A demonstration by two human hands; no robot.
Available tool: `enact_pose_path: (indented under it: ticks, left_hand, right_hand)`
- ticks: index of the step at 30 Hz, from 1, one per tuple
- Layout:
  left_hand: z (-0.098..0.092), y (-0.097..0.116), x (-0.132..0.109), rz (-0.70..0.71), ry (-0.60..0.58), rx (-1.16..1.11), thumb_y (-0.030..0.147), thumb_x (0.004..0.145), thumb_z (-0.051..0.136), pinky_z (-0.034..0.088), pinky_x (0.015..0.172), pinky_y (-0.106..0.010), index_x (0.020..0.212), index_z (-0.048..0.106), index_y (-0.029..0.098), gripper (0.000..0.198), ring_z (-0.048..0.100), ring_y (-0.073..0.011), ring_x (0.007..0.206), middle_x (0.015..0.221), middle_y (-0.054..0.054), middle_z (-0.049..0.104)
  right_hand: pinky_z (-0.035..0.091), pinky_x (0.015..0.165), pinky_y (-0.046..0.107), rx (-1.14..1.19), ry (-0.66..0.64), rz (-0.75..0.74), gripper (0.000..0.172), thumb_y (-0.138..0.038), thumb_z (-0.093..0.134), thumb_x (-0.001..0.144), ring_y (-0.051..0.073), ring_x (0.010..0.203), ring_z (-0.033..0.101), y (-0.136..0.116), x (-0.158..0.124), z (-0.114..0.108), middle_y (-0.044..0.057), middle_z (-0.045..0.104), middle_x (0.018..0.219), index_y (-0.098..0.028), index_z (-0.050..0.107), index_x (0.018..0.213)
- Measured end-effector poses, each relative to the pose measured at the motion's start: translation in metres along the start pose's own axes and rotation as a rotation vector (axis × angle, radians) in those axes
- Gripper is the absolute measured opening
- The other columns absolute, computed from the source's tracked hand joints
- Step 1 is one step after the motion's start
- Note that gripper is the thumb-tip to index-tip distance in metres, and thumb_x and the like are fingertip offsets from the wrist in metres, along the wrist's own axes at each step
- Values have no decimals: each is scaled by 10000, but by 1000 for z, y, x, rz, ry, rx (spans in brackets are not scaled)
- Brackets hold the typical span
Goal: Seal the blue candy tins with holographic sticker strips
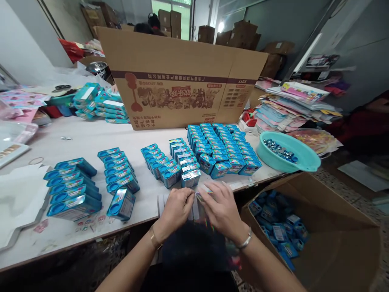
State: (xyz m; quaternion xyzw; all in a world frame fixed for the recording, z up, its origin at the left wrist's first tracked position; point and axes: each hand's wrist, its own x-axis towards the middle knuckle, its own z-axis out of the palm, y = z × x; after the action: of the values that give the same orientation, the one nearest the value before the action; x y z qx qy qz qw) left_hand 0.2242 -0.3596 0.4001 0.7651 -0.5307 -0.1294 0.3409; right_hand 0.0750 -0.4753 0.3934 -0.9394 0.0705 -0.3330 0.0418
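Note:
My left hand (178,207) and my right hand (221,207) meet at the table's front edge, both with fingers pinched on a small flat card or packet (199,198) between them; what it is stays mostly hidden. A short stack of pale cards (161,202) lies just left of my left hand. Right in front of my hands stand rows of small blue boxes (170,166), and a larger block of them (221,148) sits behind. More blue boxes (73,188) lie on their sides to the left.
A big printed cardboard box (182,77) stands at the back. A teal basin (287,156) with small dark pieces sits at the right. An open carton (319,227) holding blue boxes stands on the floor at the right. Paper piles (288,105) lie behind the basin.

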Motion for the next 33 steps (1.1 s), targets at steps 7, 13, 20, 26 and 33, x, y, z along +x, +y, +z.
enact_pose_path:
  ticks: [7, 13, 20, 26, 33]
  left_hand:
    - [0, 1, 0, -59, -4, -86, 238, 944, 413, 376, 744, -309, 732, 671, 203, 336, 626, -181, 710, 741, -28, 717]
    - [6, -1, 1, -116, 9, -193, 252, 924, 437, 392, 695, -282, 738, 694, 194, 322, 639, -177, 694, 746, -35, 731]
    - [3, -6, 4, -108, 28, -123, 237, 929, 430, 376, 709, -309, 713, 681, 194, 334, 615, -172, 677, 728, -39, 723]
    - [20, -43, 0, -150, 124, 69, 214, 916, 482, 431, 837, -390, 862, 710, 189, 235, 657, -243, 856, 865, -85, 730]
    - [26, -52, -30, -359, 504, -664, 488, 945, 461, 518, 850, -364, 1142, 650, 192, 403, 643, -228, 997, 1106, -114, 689]
  right_hand:
    - [463, 809, 379, -21, -53, -141, 259, -233, 496, 1001, 217, 867, 633, 5, 16, 9, 98, 740, 980, -185, 676, 1182]
    - [477, 781, 354, -5, -5, -129, 181, -213, 527, 988, 210, 850, 652, 3, 13, 4, 85, 749, 959, -188, 687, 1070]
    - [485, 844, 388, 29, -61, -143, 223, -114, 449, 964, 234, 962, 630, 4, 20, 6, 108, 717, 1031, -197, 656, 970]
    - [436, 689, 353, 68, -197, -113, 229, -157, 418, 984, 221, 769, 566, 2, 50, -23, 68, 636, 804, -221, 590, 847]
    - [433, 628, 270, 504, -353, 188, 164, -229, 490, 968, 158, 698, 571, -2, 103, -5, -4, 614, 758, -232, 548, 814]
